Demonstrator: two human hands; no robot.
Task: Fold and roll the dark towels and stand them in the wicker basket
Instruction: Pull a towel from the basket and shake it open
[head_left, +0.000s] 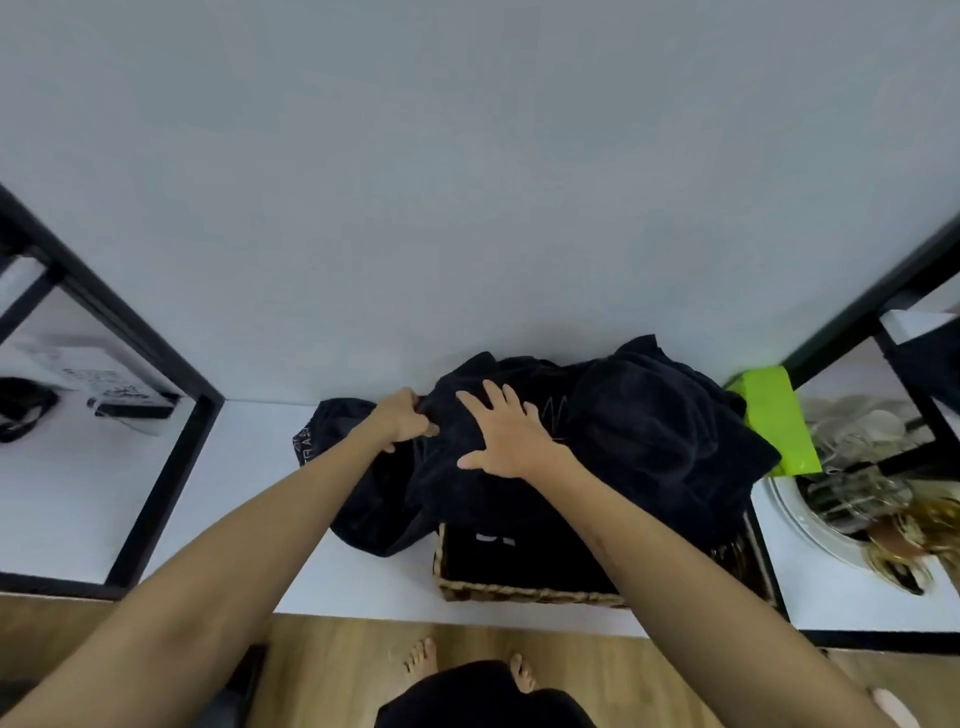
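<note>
The left hand (408, 422) pinches a fold of the towels (597, 436) heaped over the basket (519, 590); the right hand (506, 434) presses flat, fingers spread. Tugging could drag the heap off the shelf (249, 499).

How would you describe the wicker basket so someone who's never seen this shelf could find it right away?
Look at the white shelf under the pale wall, between the black frame posts. At its front edge, below the heap of dark towels, sits the wicker basket. Its braided tan rim and rectangular shape distinguish it from the lime green bag and round white plate nearby.
</note>
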